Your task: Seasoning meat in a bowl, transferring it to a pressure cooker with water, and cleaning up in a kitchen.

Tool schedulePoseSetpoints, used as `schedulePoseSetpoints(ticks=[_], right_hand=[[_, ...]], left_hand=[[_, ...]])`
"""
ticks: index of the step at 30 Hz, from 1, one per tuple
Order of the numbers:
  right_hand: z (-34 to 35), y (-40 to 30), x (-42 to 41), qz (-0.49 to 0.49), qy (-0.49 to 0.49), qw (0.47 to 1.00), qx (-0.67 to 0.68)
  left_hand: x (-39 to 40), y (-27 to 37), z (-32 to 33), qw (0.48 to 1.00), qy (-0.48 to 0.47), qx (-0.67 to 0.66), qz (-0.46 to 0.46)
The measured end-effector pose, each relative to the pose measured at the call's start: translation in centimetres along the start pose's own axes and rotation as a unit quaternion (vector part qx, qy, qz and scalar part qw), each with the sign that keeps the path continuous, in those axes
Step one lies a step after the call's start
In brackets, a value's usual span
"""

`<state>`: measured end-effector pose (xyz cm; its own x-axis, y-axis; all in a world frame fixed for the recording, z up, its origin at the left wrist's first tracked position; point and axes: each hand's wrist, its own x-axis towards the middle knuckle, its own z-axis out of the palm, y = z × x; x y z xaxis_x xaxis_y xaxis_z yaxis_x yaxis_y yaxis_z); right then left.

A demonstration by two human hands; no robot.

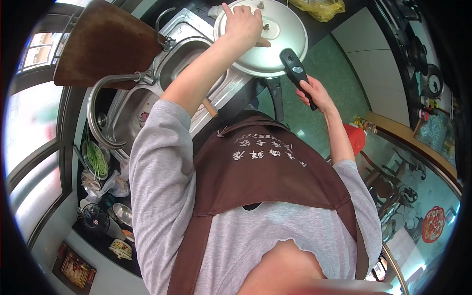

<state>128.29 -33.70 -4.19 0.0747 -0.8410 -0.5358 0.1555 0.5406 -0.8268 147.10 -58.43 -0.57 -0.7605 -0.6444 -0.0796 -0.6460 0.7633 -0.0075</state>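
Observation:
A silver pressure cooker lid (274, 51) sits on the cooker beside the sink, seen from above. My left hand (243, 25) lies on top of the lid, palm down with the fingers spread. My right hand (313, 92) is closed around the black lid handle (295, 70). Below and to the left of that handle, the black pot handle (275, 99) juts out, so the two are not lined up. Two small metal fittings, among them the centre valve (266, 26), stand up from the lid. The lid hides nearly all of the pot body.
On the left is a double steel sink (127, 110) with a curved faucet (92, 107). A brown wooden board (107, 44) leans behind it. A wooden stick-like handle (210, 107) crosses the sink's edge. A yellow plastic bag (320, 9) lies on the far counter. Greens fill a bowl (96, 160).

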Motion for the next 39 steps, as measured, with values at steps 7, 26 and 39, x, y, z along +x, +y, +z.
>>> schedulePoseSetpoints(ticks=[7,26,39], right_hand=[[-0.8,0.3,0.3,0.004,-0.013,1.0,-0.015],[5.3,3.1,-0.1,-0.025,0.1,0.993,0.061],[6.9,3.8,-0.1,-0.03,0.145,0.989,0.014]], left_hand=[[-0.2,0.4,0.0,0.999,-0.029,-0.006,-0.024],[1.1,-0.4,-3.0,0.996,-0.046,-0.049,0.056],[1.3,-0.9,-2.4,0.994,-0.049,-0.041,0.085]])
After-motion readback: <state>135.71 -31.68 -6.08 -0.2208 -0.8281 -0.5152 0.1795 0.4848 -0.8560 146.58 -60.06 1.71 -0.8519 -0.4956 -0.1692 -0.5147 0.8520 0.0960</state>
